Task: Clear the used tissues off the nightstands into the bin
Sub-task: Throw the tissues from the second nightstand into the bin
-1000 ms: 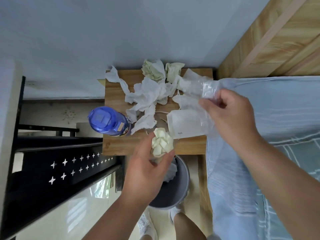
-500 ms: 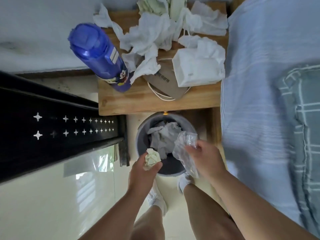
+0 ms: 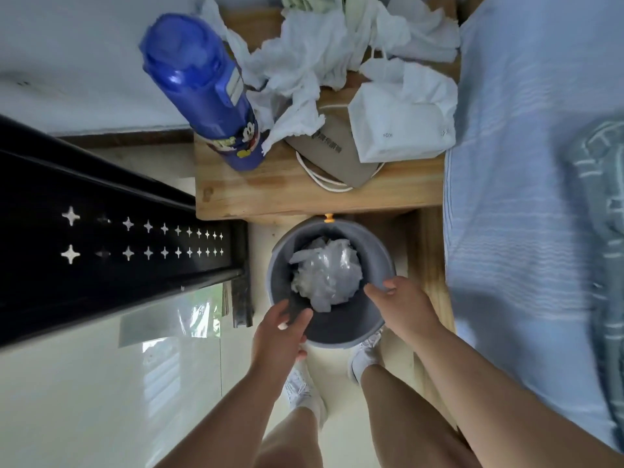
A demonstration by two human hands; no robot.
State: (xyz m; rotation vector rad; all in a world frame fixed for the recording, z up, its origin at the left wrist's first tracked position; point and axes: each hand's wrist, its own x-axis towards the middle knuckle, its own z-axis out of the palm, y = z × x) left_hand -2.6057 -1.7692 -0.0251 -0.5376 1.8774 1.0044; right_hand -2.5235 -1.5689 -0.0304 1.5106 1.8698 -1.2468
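left hand [image 3: 282,336]: over the near rim of the bin, fingers loose and spread, holds nothing
right hand [image 3: 403,305]: over the bed-side rim, fingers loose, holds nothing
bin [image 3: 341,332]: on the floor just in front of the nightstand, between the feet and its front edge
wad [image 3: 326,275]: white crumpled stuff in the bin, below both sets of fingertips, touching neither hand
tissues [image 3: 304,59]: heaped on the back half of the nightstand [image 3: 270,194], not yet cleared
direction: the heap lies straight ahead of both hands, beyond the bin and higher than it
long axis: the heap runs side to side, from the bottle [image 3: 202,86] across to the bed [image 3: 523,163] edge
nearer hand: right for the bed-side pieces, left for the bottle-side ones; my read is the bottle stands in the left hand's path
pack [image 3: 401,123]: white, on the near bed-side corner, lying partly on a tan pouch [image 3: 334,150]; judged not rubbish
counts: 2 hands, 1 bin, 1 nightstand in view, 1 bottle, 1 pack, 1 pouch
tissue count: can't split the white heap into pieces, several at least; green tissues [image 3: 304,0] cut off by the top edge, number unknown
next: reach forward and up, and grab from the heap
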